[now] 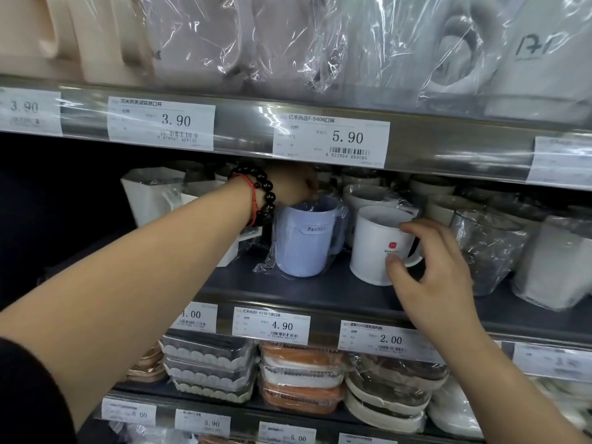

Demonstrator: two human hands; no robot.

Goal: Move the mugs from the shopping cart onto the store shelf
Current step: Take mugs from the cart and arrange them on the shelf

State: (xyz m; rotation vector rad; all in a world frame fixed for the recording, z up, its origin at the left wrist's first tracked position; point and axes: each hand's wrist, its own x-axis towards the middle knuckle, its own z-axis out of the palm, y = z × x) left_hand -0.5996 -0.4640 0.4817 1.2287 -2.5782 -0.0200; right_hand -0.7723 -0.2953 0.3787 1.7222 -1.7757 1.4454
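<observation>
Placing is the step in hand: left of the white cylindrical mug with a red square logo (381,246), the left hand (288,187) pinches the rim of a pale blue plastic-wrapped mug (302,243) standing on the dark metal store shelf (320,291). Right of the logo, the right hand (429,267) curls half spread against the white mug's side. Next, judged: release both, withdraw; the cart is unseen.

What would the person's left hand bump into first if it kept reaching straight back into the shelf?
Probably the wrapped white mugs stacked behind the blue mug. The left hand sits at the blue mug's rim, fingers aimed toward the back. How far back those white mugs stand is hard to judge from this view.
</observation>
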